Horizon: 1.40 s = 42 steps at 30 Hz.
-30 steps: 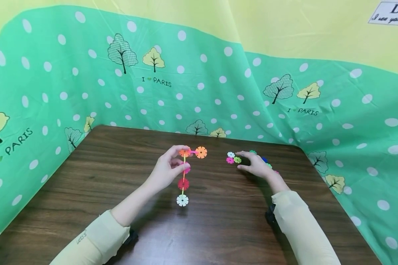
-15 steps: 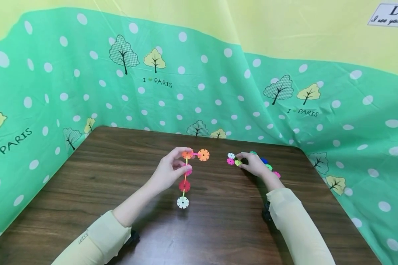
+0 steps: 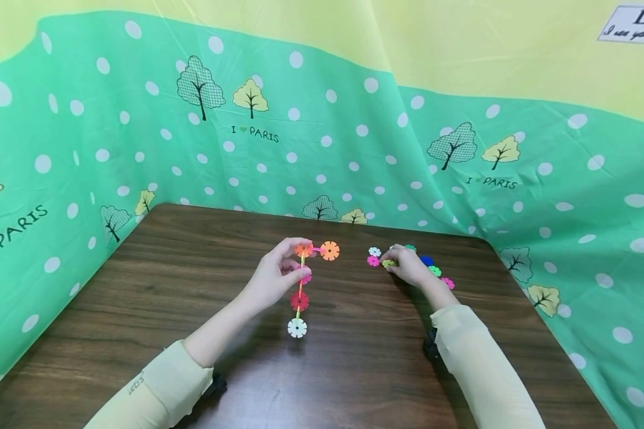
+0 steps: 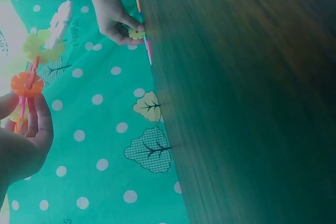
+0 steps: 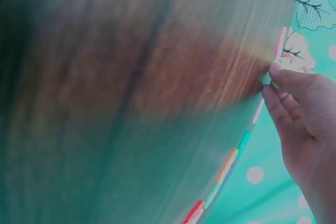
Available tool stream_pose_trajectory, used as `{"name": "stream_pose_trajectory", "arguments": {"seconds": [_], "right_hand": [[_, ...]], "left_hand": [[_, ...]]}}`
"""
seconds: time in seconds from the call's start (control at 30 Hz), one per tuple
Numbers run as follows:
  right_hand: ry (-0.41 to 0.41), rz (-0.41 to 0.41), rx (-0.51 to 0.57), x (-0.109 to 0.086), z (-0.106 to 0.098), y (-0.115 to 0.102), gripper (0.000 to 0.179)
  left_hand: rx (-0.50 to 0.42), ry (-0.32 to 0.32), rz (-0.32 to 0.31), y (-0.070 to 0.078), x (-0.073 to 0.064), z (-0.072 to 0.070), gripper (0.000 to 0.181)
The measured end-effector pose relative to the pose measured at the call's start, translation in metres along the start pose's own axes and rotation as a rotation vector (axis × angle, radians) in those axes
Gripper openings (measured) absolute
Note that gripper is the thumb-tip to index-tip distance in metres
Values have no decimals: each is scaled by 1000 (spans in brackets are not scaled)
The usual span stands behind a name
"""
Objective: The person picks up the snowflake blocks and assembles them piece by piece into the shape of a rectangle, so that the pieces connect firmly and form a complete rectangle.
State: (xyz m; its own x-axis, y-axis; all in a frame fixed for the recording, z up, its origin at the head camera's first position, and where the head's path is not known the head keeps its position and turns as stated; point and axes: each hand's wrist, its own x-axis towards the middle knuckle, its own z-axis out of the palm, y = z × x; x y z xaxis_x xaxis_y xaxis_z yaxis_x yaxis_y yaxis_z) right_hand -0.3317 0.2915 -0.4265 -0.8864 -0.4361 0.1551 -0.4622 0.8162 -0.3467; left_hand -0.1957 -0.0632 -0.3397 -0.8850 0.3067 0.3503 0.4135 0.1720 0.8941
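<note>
My left hand [image 3: 271,277] grips a chain of interlocking snowflake discs up over the table. An orange disc [image 3: 330,251] sticks out to the right on a pink one seen edge-on. Below the fingers hang a red disc [image 3: 299,301] and a white disc [image 3: 297,328], joined by discs turned edge-on. A pink disc in the chain is partly hidden by the thumb. At the far side of the table, my right hand [image 3: 409,268] pinches a yellow-green disc [image 4: 136,34] between thumb and fingers, its face tilted up in the left wrist view.
A loose white disc [image 3: 374,252] and a pink disc [image 3: 373,261] lie just left of the right hand. Beyond and right of it are several more, including a blue disc [image 3: 426,261] and a green disc [image 3: 434,271]. A polka-dot curtain [image 3: 322,149] borders the wooden table [image 3: 354,369].
The right hand has come down onto the loose discs, closed finger and thumb on the yellow-green one and tilted it. The left hand and its chain shifted slightly right, then stayed nearly still.
</note>
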Motion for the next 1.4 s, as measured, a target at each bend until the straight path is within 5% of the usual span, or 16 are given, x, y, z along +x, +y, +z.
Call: {"name": "stream_pose_trajectory", "arguments": {"seconds": [0.37,0.67,1.07,1.4], "right_hand": [[59,-6,30,-2,-15,-23,9],[189,-17,62,-1,-38,-54,9],[362,-1,169,-11,-66,-98,16],[414,-23,351,-25,-74,-132,19]], "left_hand": [[-4,-2,9,0,1,2,51],[-13,13,19,-27,10,5,56],[-14,26,64,-28,12,5,56],[-13,29,23,-19,14,8,55]]}}
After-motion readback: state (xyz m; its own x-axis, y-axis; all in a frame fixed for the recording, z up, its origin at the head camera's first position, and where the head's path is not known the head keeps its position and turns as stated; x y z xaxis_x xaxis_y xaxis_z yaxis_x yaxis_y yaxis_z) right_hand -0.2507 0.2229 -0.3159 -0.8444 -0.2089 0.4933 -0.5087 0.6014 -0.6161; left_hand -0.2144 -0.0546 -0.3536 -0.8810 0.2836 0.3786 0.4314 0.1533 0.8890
